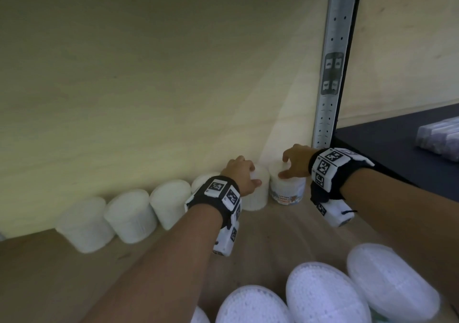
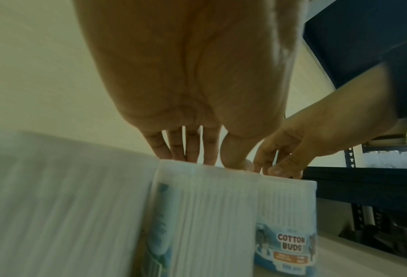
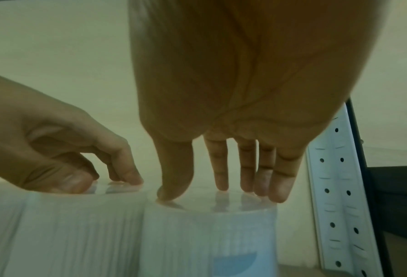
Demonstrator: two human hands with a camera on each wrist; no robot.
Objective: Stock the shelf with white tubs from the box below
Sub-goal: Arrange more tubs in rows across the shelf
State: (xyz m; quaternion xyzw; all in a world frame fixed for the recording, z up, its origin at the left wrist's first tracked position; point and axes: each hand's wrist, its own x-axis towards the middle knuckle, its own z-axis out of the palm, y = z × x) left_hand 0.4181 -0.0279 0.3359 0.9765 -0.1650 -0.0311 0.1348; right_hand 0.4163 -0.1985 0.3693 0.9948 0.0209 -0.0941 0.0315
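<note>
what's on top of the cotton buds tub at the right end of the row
The right hand rests its fingers and thumb on the lid of the cotton buds tub. Nothing else shows there; the lid under the fingertips is covered.

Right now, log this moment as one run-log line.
left hand: fingertips on tub | right hand: fingertips on labelled tub | both upright on shelf

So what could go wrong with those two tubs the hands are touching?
The left hand and right hand each hold a tub only by its top, so a lid might slip or pop. The right tub stands close to the metal post and could knock it. The left tub touches the row; a hard push might shove those neighbours crooked.
</note>
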